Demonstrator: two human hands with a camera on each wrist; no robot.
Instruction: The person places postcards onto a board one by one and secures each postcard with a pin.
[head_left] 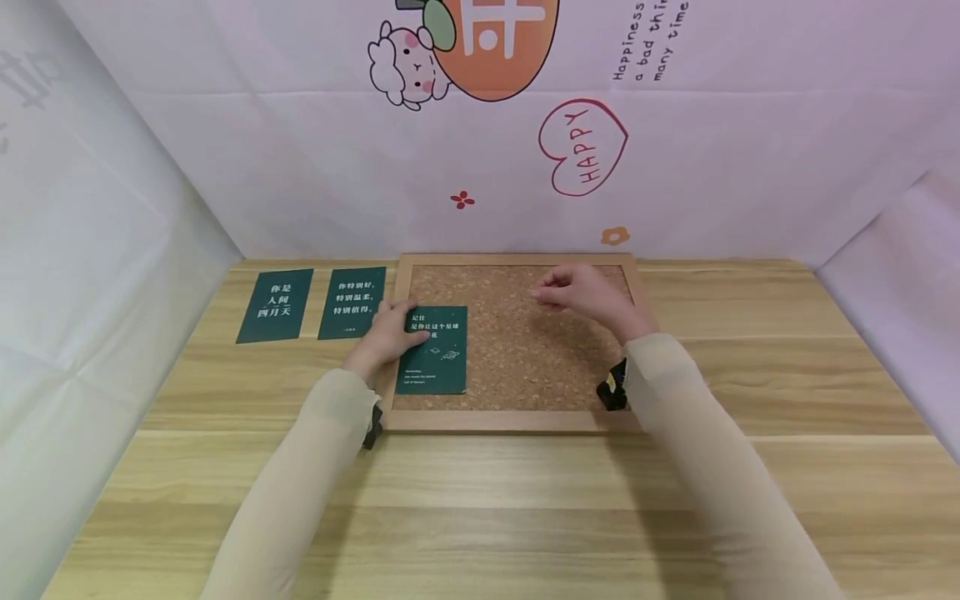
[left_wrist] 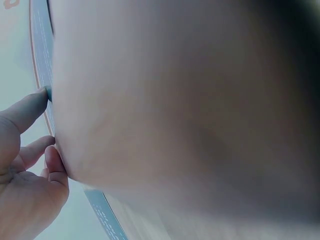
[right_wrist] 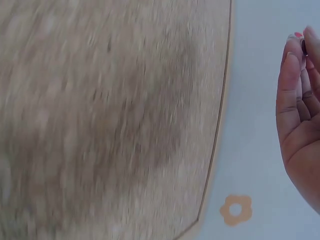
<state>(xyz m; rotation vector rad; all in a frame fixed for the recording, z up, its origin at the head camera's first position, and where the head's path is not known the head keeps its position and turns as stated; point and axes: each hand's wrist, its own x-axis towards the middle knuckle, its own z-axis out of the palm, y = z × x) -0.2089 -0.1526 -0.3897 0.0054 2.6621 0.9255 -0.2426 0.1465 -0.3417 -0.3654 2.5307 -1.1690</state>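
Note:
A dark green card (head_left: 435,358) with white lettering lies on the left part of a wood-framed cork board (head_left: 517,367). My left hand (head_left: 386,335) rests at its upper left, thumb on the card and the other fingers by its edge and the frame. In the left wrist view, the fingers (left_wrist: 31,112) touch down at a thin strip of the card, mostly hidden behind blurred skin. Over the cork, my right hand (head_left: 581,296) pinches a tiny dark thing (right_wrist: 303,47) between thumb and fingertips; it is too small to identify, with a pinkish-red spot beside it.
Two more green lettered cards, one far left (head_left: 275,306) and one (head_left: 351,302) beside the board, lie on the wooden table (head_left: 465,508). A white printed cloth (head_left: 315,183) rises right behind the board and along both sides.

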